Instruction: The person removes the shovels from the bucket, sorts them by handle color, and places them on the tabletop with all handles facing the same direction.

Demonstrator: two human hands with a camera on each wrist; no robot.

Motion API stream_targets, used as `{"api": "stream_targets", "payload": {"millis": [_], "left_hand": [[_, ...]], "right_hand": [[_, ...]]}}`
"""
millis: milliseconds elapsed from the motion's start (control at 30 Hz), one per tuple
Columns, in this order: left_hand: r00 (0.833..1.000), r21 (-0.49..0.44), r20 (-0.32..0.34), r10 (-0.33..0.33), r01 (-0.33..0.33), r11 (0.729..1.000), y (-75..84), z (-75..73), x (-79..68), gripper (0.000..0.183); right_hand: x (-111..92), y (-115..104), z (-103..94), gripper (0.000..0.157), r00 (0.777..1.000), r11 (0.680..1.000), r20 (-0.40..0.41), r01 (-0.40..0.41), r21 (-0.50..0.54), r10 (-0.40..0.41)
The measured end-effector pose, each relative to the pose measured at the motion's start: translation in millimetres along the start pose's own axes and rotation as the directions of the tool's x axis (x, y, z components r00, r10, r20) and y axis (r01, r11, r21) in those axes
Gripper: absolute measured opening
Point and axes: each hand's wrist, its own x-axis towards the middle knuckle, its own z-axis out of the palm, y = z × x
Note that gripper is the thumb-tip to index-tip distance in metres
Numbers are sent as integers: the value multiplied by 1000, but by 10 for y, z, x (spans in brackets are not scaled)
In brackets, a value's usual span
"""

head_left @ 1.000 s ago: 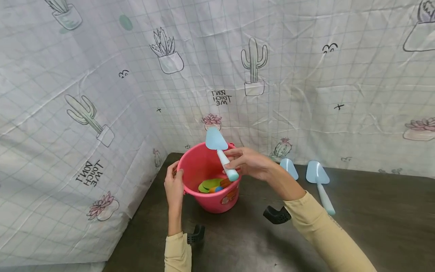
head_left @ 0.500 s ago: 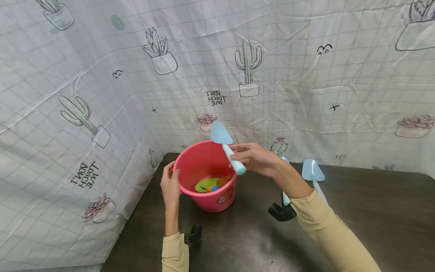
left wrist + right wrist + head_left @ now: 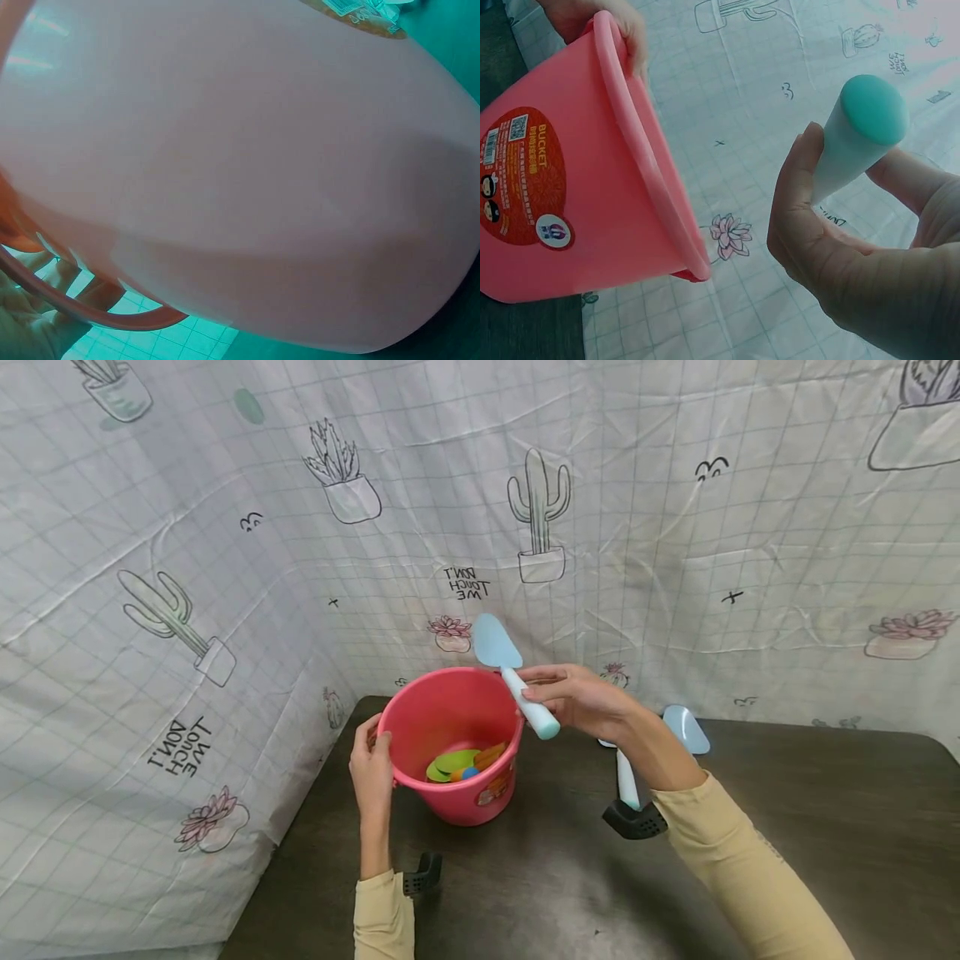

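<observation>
My left hand [image 3: 371, 777] grips the left rim of a pink bucket [image 3: 442, 800], thumb on the inside and fingers outside. In the left wrist view, the wall of the bucket [image 3: 247, 165] fills most of the picture. My right hand [image 3: 588, 700] pinches the white handle of a light blue toy trowel [image 3: 495, 642]. This trowel is raised at the bucket's right rim, blade pointing up and away, teal handle end towards me. From the right wrist view, the trowel's teal end [image 3: 875, 109] faces the camera, with the fingers and thumb round the handle.
Inside the bucket lie green pieces [image 3: 455, 762], orange pieces [image 3: 491, 753] and a small blue-ended one [image 3: 470, 772]. Two more trowels lie on the dark table, one handle [image 3: 627, 781] and one blade [image 3: 686, 729] showing past my right arm. A cactus-print curtain [image 3: 637, 568] hangs behind.
My right hand has moved right and slightly up with the trowel, from over the bucket's opening to its right rim. The left hand keeps its grip on the rim.
</observation>
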Motion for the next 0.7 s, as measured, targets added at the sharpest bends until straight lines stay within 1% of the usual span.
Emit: {"api": "stream_targets", "payload": {"millis": [200,300,467,700], "left_hand": [[1000,2,-10,-9,9,1000,13,36,-24,39],[1000,0,-5,-8,8,1000,12,26,-31,39],[1000,-3,0,-20,20,1000,17,10,-36,39],[1000,4,3,-22,22,1000,24,8,-33,39]], "right_hand": [[-31,1,-100,57,1000,1000,24,-13,-21,14],[-66,13,-136,58,1000,999,24,-9,-42,10],[-141,21,-212,60,1000,998,-7,-6,-65,5],[-245,18,-294,62,999,998,-39,17,-53,-19]]}}
